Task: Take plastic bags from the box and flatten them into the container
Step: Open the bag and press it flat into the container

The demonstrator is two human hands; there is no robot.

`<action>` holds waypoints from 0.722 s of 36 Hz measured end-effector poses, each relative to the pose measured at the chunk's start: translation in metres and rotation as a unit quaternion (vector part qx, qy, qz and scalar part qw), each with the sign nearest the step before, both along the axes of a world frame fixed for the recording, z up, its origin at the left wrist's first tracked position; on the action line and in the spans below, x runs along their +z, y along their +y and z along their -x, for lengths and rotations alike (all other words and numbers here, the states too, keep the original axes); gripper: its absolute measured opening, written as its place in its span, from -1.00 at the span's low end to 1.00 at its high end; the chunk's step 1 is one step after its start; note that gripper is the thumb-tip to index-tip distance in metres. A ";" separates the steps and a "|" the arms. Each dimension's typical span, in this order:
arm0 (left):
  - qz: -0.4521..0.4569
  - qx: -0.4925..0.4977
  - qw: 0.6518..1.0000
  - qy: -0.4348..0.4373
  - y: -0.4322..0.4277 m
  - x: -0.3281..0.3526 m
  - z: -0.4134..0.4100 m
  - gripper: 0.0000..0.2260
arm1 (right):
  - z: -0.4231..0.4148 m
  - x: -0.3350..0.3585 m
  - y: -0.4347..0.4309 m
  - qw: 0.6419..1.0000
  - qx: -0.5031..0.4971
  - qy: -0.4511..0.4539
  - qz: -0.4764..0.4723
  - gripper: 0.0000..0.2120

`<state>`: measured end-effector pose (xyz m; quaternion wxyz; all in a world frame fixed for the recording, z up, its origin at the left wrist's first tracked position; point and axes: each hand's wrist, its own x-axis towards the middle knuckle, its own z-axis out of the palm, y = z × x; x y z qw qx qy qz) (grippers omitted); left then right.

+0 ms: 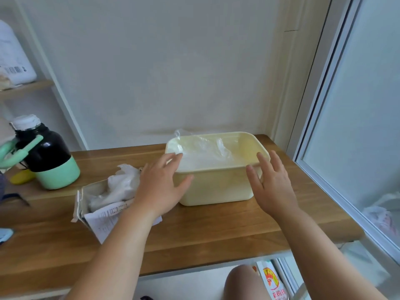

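A pale yellow plastic container [216,187] stands on the wooden table near the back wall. Clear plastic bags [205,152] lie flat inside it, one edge sticking up over the far rim. To its left sits an open cardboard box [86,198] with crumpled white plastic bags [123,182] bulging out of it. My left hand [160,185] is spread open at the container's front left corner, above the box. My right hand [270,180] is open with straight fingers by the container's front right corner. Neither hand holds anything.
A black and mint green flask [47,156] stands at the table's left, with a yellow object [20,176] beside it. A printed paper slip [104,219] hangs from the box. A sliding glass door [357,126] borders the right side. A shelf [26,85] is at upper left.
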<state>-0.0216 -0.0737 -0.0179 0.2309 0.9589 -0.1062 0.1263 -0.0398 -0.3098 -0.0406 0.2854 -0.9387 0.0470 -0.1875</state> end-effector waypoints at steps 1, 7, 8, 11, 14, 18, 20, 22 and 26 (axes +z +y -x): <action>0.006 0.002 1.000 -0.002 0.001 -0.001 0.004 -0.44 | 0.003 -0.001 0.001 1.000 0.000 -0.005 -0.008 -0.44; -0.010 -0.010 1.000 -0.022 0.006 -0.008 0.014 -0.48 | 0.015 -0.002 0.005 0.999 0.009 -0.025 -0.043 -0.33; -0.022 -0.008 0.999 -0.026 0.007 -0.010 0.014 -0.48 | 0.017 -0.002 0.006 0.998 0.010 -0.031 -0.046 -0.32; -0.063 -0.003 0.998 -0.024 0.009 -0.012 0.013 -0.46 | 0.021 -0.001 0.007 0.998 0.014 -0.039 -0.044 -0.30; -0.093 0.005 0.995 -0.029 0.007 -0.011 0.011 -0.44 | 0.022 0.003 0.006 0.999 0.015 -0.038 -0.021 -0.32; -0.084 0.000 0.995 -0.058 0.001 -0.010 0.010 -0.40 | 0.017 0.011 0.002 0.998 -0.006 -0.065 -0.001 -0.48; -0.050 -0.006 0.994 -0.102 -0.001 -0.008 0.008 -0.38 | 0.013 0.015 -0.001 0.996 -0.007 -0.090 0.016 -0.58; -0.004 -0.010 0.989 -0.149 -0.004 -0.006 0.005 -0.38 | 0.009 0.018 -0.002 0.995 -0.004 -0.096 0.038 -0.63; 0.017 -0.076 0.986 -0.147 -0.013 0.002 0.005 -0.54 | -0.001 0.020 -0.002 0.989 0.042 -0.108 0.089 -0.76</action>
